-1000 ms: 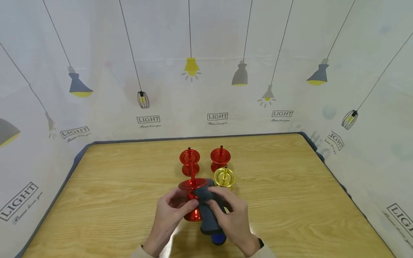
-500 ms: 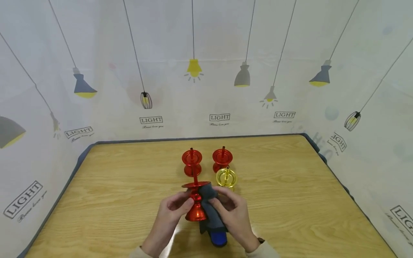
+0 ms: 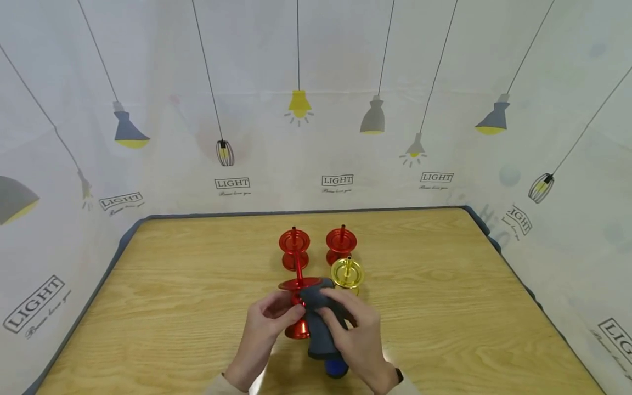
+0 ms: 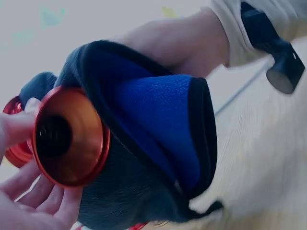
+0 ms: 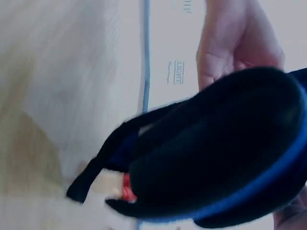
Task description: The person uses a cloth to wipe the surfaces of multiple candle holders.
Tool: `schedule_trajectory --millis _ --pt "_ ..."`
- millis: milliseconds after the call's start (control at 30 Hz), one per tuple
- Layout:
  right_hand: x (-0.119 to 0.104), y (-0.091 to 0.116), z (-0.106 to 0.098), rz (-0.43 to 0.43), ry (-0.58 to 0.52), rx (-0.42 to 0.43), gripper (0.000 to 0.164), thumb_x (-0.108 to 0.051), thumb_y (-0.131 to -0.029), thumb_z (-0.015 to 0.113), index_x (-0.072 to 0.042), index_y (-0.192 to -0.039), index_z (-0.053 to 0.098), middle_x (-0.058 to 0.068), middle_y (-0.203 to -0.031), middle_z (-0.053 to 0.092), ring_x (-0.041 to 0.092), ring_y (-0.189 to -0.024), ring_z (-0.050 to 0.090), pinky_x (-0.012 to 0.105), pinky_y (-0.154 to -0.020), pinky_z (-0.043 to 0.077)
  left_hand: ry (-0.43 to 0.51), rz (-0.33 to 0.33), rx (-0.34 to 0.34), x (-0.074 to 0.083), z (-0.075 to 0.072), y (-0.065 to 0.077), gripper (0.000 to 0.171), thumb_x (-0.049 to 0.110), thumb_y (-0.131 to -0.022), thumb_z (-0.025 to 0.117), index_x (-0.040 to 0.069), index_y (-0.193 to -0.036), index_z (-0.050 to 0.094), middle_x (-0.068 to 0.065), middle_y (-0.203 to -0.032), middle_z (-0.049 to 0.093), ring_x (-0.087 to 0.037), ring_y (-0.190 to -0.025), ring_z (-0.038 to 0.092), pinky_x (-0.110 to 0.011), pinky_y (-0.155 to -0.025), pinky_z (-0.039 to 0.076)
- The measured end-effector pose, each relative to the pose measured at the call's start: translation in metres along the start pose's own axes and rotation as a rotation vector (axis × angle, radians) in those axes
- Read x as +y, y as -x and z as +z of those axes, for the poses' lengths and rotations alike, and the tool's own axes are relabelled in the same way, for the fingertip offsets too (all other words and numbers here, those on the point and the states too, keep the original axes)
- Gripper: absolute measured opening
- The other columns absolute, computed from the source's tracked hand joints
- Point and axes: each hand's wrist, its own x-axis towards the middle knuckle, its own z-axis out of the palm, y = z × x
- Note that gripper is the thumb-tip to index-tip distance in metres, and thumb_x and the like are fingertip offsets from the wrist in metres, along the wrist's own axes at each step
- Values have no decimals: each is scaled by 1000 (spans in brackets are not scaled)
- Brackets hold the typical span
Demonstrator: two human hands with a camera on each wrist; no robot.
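In the head view my left hand (image 3: 266, 323) holds a shiny red candle holder (image 3: 296, 330) upright, thumb and fingers around its narrow waist. My right hand (image 3: 357, 329) pinches a dark grey cloth (image 3: 323, 337) with a blue underside, pressing it against the right side of the waist below the dish. Part of the holder is hidden behind the cloth. The left wrist view shows the hollow underside of the holder's base (image 4: 81, 143), with blue folds of cloth (image 4: 153, 105) beside it. Draped cloth (image 5: 211, 143) fills much of the right wrist view.
Two more red candle holders (image 3: 294, 241) (image 3: 340, 240) stand behind the hands on the wooden table (image 3: 173, 296). A gold candle holder (image 3: 348, 271) stands nearer, just beyond the right hand. A lamp-printed white curtain (image 3: 266, 131) surrounds the table.
The cloth was drawn off to the right half a second ago, baring the waist and base. Now my right hand has brought it back left over the waist. The left hand keeps its grip.
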Motion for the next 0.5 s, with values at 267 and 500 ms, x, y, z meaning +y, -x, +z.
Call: schedule_trajectory --millis 267,500 --pt "6 4 -3 299 -328 -17 29 5 -92 69 4 -120 67 0 -114 74 13 -99 74 28 -77 61 159 -36 -181 -3 -10 1 31 16 -95 72 3 -123 68 1 -109 73 -13 -103 65 -27 -91 53" --pt "6 3 -4 322 -287 21 29 6 -90 70 4 -119 68 4 -113 75 12 -97 74 26 -77 61 11 88 -36 3 -1 5 20 3 -92 71 -4 -111 68 -5 -99 74 -12 -92 70 -25 -82 57"
